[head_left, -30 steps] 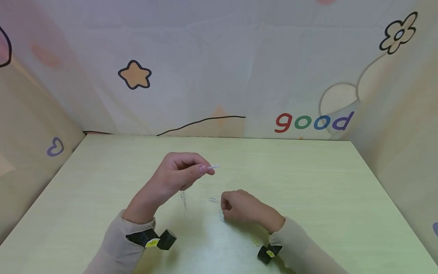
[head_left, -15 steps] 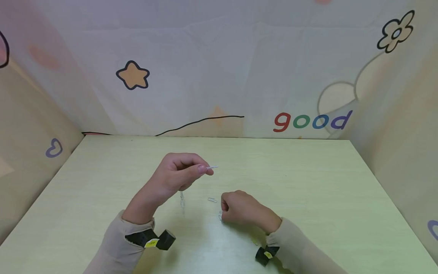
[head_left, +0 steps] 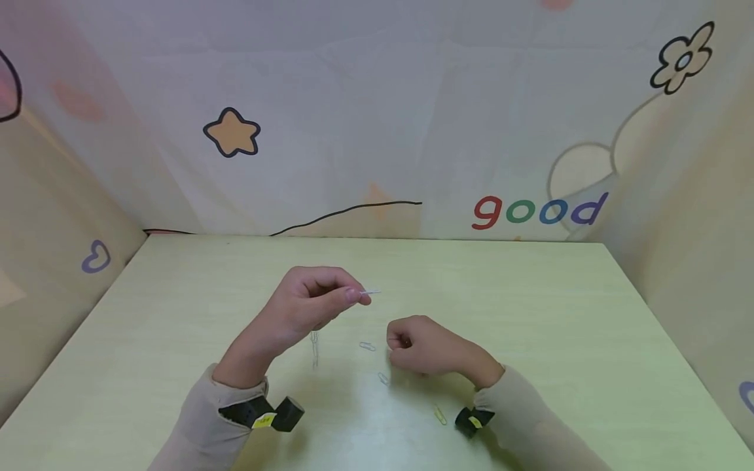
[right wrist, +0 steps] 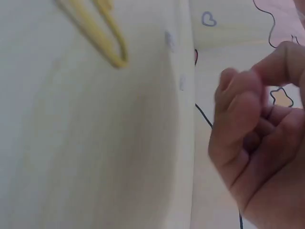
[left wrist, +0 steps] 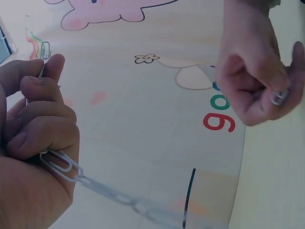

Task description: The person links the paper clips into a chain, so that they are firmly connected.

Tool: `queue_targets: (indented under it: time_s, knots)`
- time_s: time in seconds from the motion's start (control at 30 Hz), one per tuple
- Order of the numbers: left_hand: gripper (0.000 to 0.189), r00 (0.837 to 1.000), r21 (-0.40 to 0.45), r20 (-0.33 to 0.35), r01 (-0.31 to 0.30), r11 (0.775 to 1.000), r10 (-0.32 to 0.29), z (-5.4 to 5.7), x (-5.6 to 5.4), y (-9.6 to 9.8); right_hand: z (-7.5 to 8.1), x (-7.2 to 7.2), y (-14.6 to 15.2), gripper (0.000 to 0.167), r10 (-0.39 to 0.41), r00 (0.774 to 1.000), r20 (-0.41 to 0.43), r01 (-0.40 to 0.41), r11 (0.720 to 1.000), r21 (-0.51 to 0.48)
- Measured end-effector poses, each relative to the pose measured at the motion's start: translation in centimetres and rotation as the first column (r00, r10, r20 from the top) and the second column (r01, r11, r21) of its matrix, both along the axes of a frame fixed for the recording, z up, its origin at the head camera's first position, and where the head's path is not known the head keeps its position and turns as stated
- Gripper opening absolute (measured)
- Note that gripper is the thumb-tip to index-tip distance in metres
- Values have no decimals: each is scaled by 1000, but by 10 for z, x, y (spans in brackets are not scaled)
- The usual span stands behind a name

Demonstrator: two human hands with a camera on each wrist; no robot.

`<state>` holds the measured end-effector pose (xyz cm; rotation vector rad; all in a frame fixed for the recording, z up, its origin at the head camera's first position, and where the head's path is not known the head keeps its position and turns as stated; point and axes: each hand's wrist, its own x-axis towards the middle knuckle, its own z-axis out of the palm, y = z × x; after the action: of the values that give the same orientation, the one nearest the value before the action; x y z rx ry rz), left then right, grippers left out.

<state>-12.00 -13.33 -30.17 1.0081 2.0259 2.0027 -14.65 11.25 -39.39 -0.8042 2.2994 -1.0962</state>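
Thumb and index finger of my left hand (head_left: pixel 312 297) pinch a white paper clip (head_left: pixel 370 292), whose end sticks out past the fingertips. From below the curled fingers of that hand hangs a chain of linked paper clips (left wrist: pixel 62 164), blurred toward its lower end. My right hand (head_left: pixel 432 347) is lower and to the right, over the table, with fingers curled. In the left wrist view it pinches a small pale paper clip (left wrist: pixel 280 98), mostly covered by the fingers. Two pale paper clips lie between the hands, one farther back (head_left: pixel 368 346) and one nearer (head_left: pixel 383 378).
A yellow paper clip (head_left: pixel 440 414) lies on the light table (head_left: pixel 530 294) close to the right wrist camera (head_left: pixel 469 422). Printed cloth walls (head_left: pixel 353 131) stand at the back and sides of the table.
My right hand has lifted a paper clip from the table and moved slightly up and right. The yellow clip shows more fully. My left hand has stayed nearly still while the chain swings slightly.
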Motion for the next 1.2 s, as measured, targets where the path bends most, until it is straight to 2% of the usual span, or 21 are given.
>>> queue_targets:
  time_s: [0.1, 0.17, 0.3, 0.43, 0.63, 0.77, 0.9, 0.97, 1.1, 1.2]
  knots:
    - [13, 1000, -20, 6, -13, 1000, 13, 0, 0, 1, 9, 0, 6, 11, -11, 995, 103, 23, 993, -120]
    - [14, 1000, -36, 3, -23, 999, 23, 0, 1, 1, 16, 1, 10, 10, -3, 993, 120, 28, 977, -211]
    - [13, 999, -65, -3, -39, 997, 39, -1, 1, 1, 31, 4, 15, 8, 8, 996, 94, 31, 914, -404]
    - [13, 999, -81, -18, -50, 995, 49, -1, 2, 2, 44, 8, 18, 6, -17, 998, 66, 50, 847, -530]
    - [11, 998, -74, -38, -49, 996, 46, -1, 3, 3, 61, 17, 20, 14, -92, 994, 54, 106, 775, -623]
    - [7, 997, -86, -43, -62, 994, 58, -1, 5, 6, 71, 25, 19, 5, -144, 989, 28, 127, 748, -652]
    - [9, 996, -114, -45, -84, 990, 79, -1, 8, 11, 80, 36, 14, 5, -181, 983, -35, 109, 723, -682]
    - [10, 996, -125, -37, -86, 988, 82, 0, 10, 14, 84, 42, 12, 7, -215, 972, -96, 89, 714, -695]
    - [12, 997, -124, -21, -79, 989, 77, 1, 13, 18, 90, 52, 7, 13, -286, 935, -208, 58, 706, -706]
    - [12, 997, -111, -18, -74, 991, 72, 1, 14, 20, 90, 55, 5, 18, -314, 902, -295, 24, 720, -694]
